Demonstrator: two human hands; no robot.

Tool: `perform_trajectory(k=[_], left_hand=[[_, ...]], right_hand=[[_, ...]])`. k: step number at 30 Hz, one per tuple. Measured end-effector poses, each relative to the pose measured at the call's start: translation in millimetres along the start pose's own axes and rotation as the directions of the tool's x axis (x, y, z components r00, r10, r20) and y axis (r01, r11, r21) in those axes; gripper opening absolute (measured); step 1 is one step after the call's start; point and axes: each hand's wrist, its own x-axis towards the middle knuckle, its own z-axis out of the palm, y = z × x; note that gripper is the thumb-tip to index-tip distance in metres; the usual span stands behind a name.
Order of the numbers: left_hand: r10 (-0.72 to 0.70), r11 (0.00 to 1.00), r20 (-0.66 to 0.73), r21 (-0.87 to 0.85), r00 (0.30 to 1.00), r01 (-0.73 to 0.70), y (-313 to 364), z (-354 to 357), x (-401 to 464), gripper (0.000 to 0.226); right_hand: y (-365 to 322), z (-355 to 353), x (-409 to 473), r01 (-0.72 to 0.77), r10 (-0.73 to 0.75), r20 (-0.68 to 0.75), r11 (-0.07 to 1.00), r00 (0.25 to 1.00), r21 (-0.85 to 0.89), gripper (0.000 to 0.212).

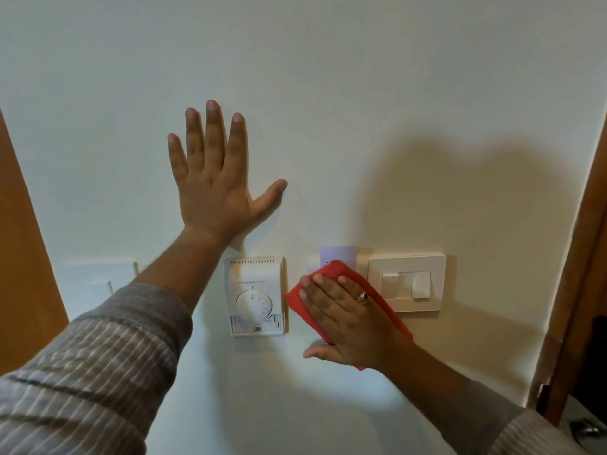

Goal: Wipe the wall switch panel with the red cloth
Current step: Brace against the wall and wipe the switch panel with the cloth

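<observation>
The cream wall switch panel (407, 282) with two rocker switches is mounted at the right of the white wall. My right hand (348, 320) presses the folded red cloth (331, 272) flat against the wall just left of that panel, over a card-holder plate whose top, with a pale card (338, 254) in it, shows above the cloth. The cloth's right edge lies beside the switch panel's left edge. My left hand (213, 178) rests flat on the wall higher up, fingers spread, holding nothing.
A white Honeywell thermostat (256, 295) with a round dial hangs between my two arms. Wooden door frames border the wall at the far left (23, 241) and far right (578, 290). A metal door handle (588, 431) shows at the bottom right.
</observation>
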Motion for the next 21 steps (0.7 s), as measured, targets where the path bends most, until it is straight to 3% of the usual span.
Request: perform_trajectory(k=[4,7,12,17,21], left_hand=[[0.008,1.000,-0.006,0.014,1.000,-0.008,1,0,-3,0.102],[0.002,1.000,-0.002,0.021,1.000,-0.002,2,0,-2,0.103],[-0.005,1.000,-0.009,0.022,1.000,0.005,0,3,0,0.104],[-0.079,0.997,0.017,-0.011,0.997,0.080,-3,1,0,0.111],[-0.094,0.995,0.024,-0.026,0.995,0.095,-2,1,-2,0.111]], right_hand=[[18,0,-20,0.121,-0.120,-0.011,0.992,0.993,0.046,0.085],[14,0,-12,-0.007,0.012,-0.070,0.997,0.997,0.073,0.089],[-5,6,16,-0.175,0.175,-0.043,0.984,0.984,0.018,0.101],[4,6,-6,0.049,-0.050,0.014,0.998,0.999,0.034,0.092],[14,0,-19,-0.012,0.013,-0.007,0.997,1.000,0.080,0.093]])
